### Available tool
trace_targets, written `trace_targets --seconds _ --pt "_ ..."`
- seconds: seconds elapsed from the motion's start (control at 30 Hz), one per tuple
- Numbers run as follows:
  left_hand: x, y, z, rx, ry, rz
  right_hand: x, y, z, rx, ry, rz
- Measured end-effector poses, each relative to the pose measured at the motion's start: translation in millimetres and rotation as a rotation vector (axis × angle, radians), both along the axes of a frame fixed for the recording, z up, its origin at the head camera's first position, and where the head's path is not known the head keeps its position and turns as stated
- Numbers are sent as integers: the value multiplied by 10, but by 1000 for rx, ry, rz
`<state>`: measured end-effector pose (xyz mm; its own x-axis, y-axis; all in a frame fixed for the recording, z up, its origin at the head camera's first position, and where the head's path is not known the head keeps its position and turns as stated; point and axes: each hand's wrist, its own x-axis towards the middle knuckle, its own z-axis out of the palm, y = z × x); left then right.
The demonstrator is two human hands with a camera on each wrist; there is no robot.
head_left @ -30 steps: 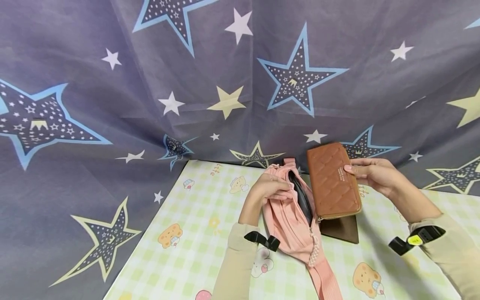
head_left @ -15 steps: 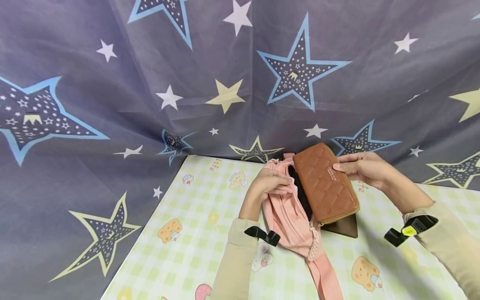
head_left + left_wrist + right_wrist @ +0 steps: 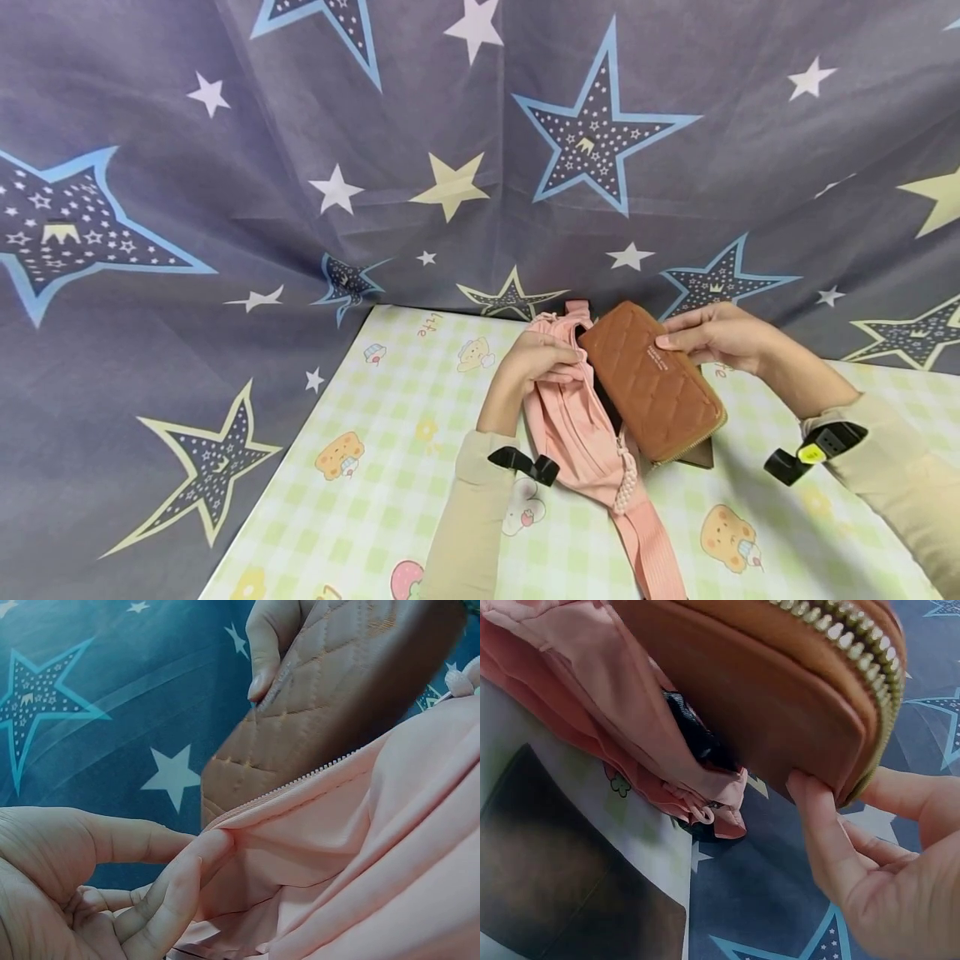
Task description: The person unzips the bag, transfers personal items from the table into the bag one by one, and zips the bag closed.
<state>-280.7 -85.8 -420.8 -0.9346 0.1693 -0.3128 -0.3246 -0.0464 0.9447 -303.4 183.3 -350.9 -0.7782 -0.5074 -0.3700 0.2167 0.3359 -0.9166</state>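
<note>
A pink waist bag (image 3: 566,442) lies on the table with its zipped mouth apart, its dark lining showing. My left hand (image 3: 542,360) pinches the mouth's near edge; the left wrist view shows the fingers (image 3: 180,889) on the cloth beside the zip teeth. A brown quilted wallet (image 3: 652,379) with a gold zip (image 3: 847,634) is in my right hand (image 3: 712,337), thumb on its front face. The wallet is tilted over the bag's opening, its left edge close against the mouth. Whether any of it is inside is hard to tell.
A flat dark brown item (image 3: 699,455) lies on the table, mostly hidden under the wallet; it is larger in the right wrist view. The checked tablecloth (image 3: 397,483) meets a star-patterned curtain (image 3: 420,100) behind. A pink strap (image 3: 651,542) trails toward the front.
The wallet has moved left and a little down, tilting over the bag's mouth, with my right hand following. The dark brown item is more covered. My left hand keeps its grip on the bag.
</note>
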Motion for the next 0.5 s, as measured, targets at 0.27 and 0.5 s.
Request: trace_targets --seconds 0.27,0.5 --pt "13 6 13 -8 -30 28 0 -57 -25 53 21 13" --pt "23 12 13 -7 -29 29 -10 -77 -36 95 49 6"
